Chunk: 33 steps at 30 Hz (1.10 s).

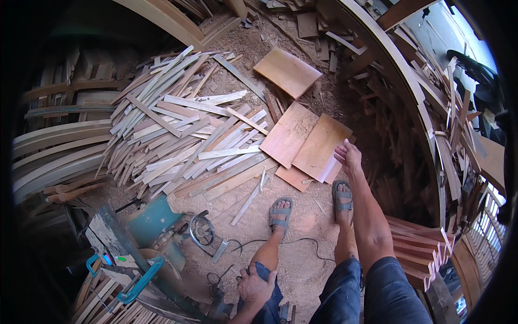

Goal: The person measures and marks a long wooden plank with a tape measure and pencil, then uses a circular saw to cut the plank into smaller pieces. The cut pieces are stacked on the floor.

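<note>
My left hand (256, 287) lies on my left leg just at the hem of the dark blue shorts, fingers spread over it and holding nothing. My right arm reaches forward, and the right hand (349, 155) is over the right edge of a flat brown wooden panel (322, 143). Its fingers are loosely bent and apart, with nothing seen in them; whether they touch the panel I cannot tell. A second panel (288, 129) lies against it on the left, partly dusted with sawdust. Farther off sits another board (288, 71), and a smaller piece (294, 178) peeks out in front.
A heap of loose wooden strips (189, 135) spreads to the left. Near left stands a green machine (154, 218) with a handwheel (202, 229) and a blue clamp (141, 281). Stacked reddish planks (413, 251) are at my right. A black cable (302, 239) crosses the sawdust-covered floor.
</note>
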Tool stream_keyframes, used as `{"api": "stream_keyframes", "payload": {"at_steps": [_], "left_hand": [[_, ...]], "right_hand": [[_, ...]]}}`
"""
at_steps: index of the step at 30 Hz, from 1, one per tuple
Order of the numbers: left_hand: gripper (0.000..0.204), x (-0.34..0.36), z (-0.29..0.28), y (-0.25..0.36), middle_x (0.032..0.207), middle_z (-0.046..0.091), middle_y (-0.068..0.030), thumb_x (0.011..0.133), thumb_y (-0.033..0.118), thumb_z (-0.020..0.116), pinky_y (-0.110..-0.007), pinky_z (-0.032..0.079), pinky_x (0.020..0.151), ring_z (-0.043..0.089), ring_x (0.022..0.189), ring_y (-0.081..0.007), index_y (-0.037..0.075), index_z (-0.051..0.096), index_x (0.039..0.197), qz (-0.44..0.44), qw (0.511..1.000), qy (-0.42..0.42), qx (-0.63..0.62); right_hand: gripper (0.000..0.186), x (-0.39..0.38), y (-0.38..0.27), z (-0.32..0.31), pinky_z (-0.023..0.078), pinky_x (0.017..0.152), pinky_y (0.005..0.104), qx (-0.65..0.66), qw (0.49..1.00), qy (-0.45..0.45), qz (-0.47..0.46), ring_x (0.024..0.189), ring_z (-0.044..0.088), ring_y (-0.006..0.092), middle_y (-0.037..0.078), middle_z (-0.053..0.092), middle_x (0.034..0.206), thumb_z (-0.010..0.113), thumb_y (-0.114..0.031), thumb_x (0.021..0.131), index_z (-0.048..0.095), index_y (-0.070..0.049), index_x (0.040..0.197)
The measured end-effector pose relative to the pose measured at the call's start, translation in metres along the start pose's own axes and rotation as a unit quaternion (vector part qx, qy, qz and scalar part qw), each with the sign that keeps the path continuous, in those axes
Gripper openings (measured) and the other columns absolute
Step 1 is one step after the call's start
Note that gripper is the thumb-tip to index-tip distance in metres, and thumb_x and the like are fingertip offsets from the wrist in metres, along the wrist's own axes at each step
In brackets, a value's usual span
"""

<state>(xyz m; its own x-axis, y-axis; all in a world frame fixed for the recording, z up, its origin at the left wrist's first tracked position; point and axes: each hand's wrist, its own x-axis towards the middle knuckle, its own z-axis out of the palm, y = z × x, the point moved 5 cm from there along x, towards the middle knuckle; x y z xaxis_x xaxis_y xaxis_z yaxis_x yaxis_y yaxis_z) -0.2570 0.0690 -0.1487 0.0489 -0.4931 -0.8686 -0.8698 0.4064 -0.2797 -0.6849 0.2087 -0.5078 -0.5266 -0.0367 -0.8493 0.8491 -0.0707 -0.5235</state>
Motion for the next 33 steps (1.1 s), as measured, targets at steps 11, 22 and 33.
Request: {"api": "stream_keyframes", "payload": {"at_steps": [11,22,33], "left_hand": [[0.086,-0.014,0.021,0.008,0.13,0.057,-0.0291,0.083,0.057,0.081,-0.059,0.055,0.092,0.064,0.114,-0.0516,0.001,0.054,0.143,-0.07,0.984,0.143,-0.074],[0.086,-0.018,0.008,0.024,0.128,0.058,-0.0291,0.083,0.06,0.079,-0.058,0.056,0.09,0.065,0.111,-0.0502,0.002,0.055,0.143,-0.054,0.989,0.129,-0.056],[0.086,-0.019,0.002,0.032,0.131,0.056,-0.0276,0.084,0.064,0.077,-0.057,0.056,0.091,0.065,0.109,-0.05,0.003,0.056,0.142,-0.065,0.99,0.109,-0.065]], "right_hand": [[0.063,0.093,0.176,-0.08,0.059,0.092,0.0406,-0.066,0.997,0.012,-0.034,0.11,0.071,0.0308,0.019,0.071,0.127,0.09,-0.022,0.088,0.059,0.002,0.138],[0.054,0.045,0.126,0.009,0.062,0.095,0.0408,0.099,0.992,0.035,-0.071,0.105,0.074,0.0303,0.021,0.071,0.122,0.084,-0.001,0.087,0.056,0.009,0.133],[0.047,0.014,-0.106,0.113,0.066,0.079,0.0399,-0.207,0.95,-0.203,-0.119,0.086,0.078,0.0271,0.022,0.075,0.107,0.084,-0.005,0.085,0.061,0.012,0.122]]}}
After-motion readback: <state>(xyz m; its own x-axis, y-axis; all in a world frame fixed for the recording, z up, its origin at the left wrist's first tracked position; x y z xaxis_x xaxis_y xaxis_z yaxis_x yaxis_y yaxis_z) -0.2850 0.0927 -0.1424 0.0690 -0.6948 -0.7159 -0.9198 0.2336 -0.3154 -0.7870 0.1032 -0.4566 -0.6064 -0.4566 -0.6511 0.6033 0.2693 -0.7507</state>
